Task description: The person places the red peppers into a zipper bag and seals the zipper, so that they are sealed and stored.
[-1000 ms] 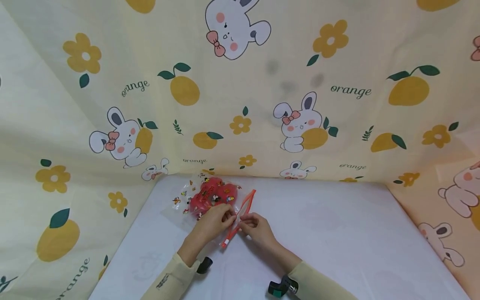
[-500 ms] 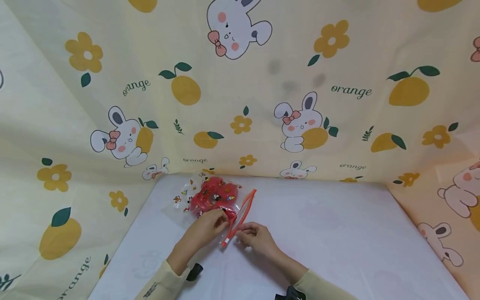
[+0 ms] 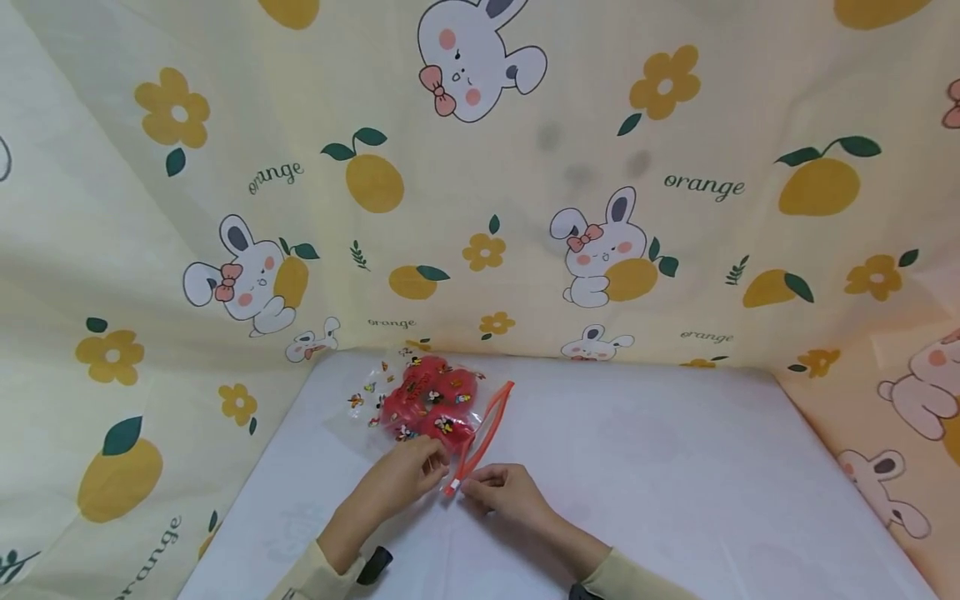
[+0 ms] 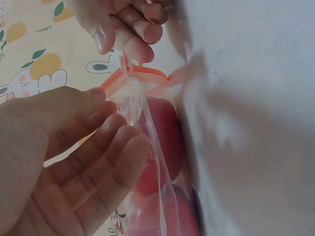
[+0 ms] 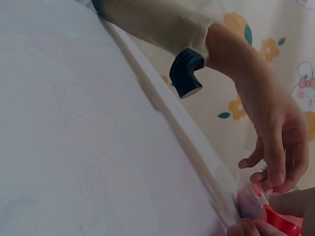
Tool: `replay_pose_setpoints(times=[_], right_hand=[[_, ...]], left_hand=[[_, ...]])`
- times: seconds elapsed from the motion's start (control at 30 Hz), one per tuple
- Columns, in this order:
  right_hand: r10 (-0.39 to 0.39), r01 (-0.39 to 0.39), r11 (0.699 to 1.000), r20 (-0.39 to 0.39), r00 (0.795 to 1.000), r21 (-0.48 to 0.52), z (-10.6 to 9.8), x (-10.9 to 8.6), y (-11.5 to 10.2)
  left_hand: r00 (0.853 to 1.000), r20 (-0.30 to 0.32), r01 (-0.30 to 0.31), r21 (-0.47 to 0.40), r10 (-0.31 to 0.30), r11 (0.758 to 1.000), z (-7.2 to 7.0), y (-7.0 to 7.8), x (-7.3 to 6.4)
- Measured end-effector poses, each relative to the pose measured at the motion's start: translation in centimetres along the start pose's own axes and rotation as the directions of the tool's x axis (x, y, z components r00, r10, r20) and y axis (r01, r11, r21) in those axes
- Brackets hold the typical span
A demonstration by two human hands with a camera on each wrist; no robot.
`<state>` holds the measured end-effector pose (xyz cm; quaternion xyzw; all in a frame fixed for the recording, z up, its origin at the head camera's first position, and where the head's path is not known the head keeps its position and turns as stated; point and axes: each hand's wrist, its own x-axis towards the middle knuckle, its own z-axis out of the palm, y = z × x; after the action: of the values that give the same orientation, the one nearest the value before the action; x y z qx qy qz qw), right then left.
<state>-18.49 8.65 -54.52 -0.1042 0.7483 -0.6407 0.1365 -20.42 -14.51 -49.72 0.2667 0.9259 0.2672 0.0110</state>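
A clear plastic zip bag (image 3: 372, 385) with small cartoon prints lies at the table's back left, holding several rounded red objects (image 3: 456, 385). Its orange zip edge (image 3: 491, 427) gapes in a narrow loop, with a small white slider (image 3: 455, 484) at the near end. My left hand (image 3: 401, 479) is at the bag's near side, fingers relaxed; in the left wrist view its thumb tip overlaps the zip edge. Close by the slider is my right hand (image 3: 513, 498). In the left wrist view, its thumb and index finger stand apart on either side of the zip end.
The white-covered table (image 3: 660, 467) meets a patterned cloth backdrop (image 3: 525, 167) with rabbits, oranges and flowers behind and at the sides. A black wrist device (image 3: 375, 567) sits by the left sleeve.
Both hands have slid toward me along the zip edge, from its middle to its near end. My left hand also shifted left, uncovering more of the red objects. The bag stays put.
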Motion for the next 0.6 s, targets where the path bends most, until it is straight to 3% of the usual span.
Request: replay_pose_setpoints(times=[0.43, 0.6], right_hand=[[0.07, -0.08, 0.983, 0.065, 0.995, 0.168, 0.84, 0.78, 0.36], [0.075, -0.087, 0.979, 0.074, 0.994, 0.184, 0.93, 0.97, 0.11]], left_hand=[[0.999, -0.001, -0.042, -0.034, 0.042, 0.999, 0.48, -0.22, -0.12], [0.999, 0.004, -0.035, -0.026, 0.035, 0.999, 0.38, -0.18, -0.21]])
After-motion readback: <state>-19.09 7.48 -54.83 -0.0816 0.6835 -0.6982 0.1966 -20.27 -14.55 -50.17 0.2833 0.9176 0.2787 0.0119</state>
